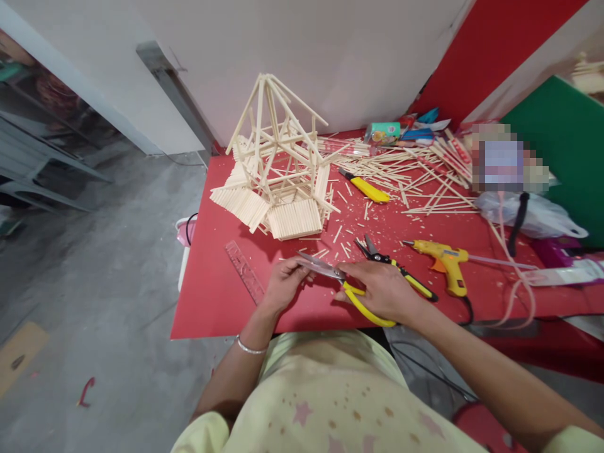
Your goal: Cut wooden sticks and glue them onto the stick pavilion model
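Note:
Yellow-handled scissors (pixel 321 267) are in my right hand (pixel 380 286), whose fingers are around the handles. The blades point left over the near part of the red table. My left hand (pixel 285 282) is closed in a pinch beside the blade tips; whatever it pinches is too small to make out. Just beyond my hands stands a tower-like frame of thin wooden sticks (pixel 276 145), with panels of sticks laid side by side (pixel 296 220) around its base. Near my left wrist lies a clear ruler (pixel 244 270).
Right of my hands lie yellow-and-black pliers (pixel 415 283) and a yellow glue gun (pixel 446 261) with its cord. A yellow utility knife (pixel 370 189) and a pile of loose sticks (pixel 425 170) are farther back. Stick offcuts litter the red table (pixel 202 283), which ends near my waist.

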Demonstrator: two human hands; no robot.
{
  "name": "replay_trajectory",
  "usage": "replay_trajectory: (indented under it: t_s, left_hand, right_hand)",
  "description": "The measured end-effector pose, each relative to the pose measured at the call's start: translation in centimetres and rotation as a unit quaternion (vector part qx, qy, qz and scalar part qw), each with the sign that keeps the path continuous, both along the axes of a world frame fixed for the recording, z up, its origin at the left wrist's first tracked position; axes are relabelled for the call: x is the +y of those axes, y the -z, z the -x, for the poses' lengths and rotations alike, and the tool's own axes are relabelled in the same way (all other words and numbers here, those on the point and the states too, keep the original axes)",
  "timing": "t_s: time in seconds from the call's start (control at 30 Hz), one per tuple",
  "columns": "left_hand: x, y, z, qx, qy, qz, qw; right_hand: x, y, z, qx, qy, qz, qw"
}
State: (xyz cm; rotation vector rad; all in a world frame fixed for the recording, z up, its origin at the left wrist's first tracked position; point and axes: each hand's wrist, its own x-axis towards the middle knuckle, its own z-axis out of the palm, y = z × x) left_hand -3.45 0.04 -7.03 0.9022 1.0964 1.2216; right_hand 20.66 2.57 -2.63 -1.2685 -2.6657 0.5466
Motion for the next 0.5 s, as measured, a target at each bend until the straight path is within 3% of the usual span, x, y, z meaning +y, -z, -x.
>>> replay_trajectory:
  t_s: [0.13, 0.5]
  left_hand:
    - [-0.07, -0.11, 0.03, 0.011, 0.009, -0.001, 1.0]
    - [-0.03, 0.08, -0.02, 0.025, -0.048, -0.038, 0.998]
  right_hand:
    - [-0.03, 0.21, -0.16, -0.005, 0.01, -0.018, 1.0]
    - [0.36, -0.43, 0.5, 0.019, -0.008, -0.003, 1.0]
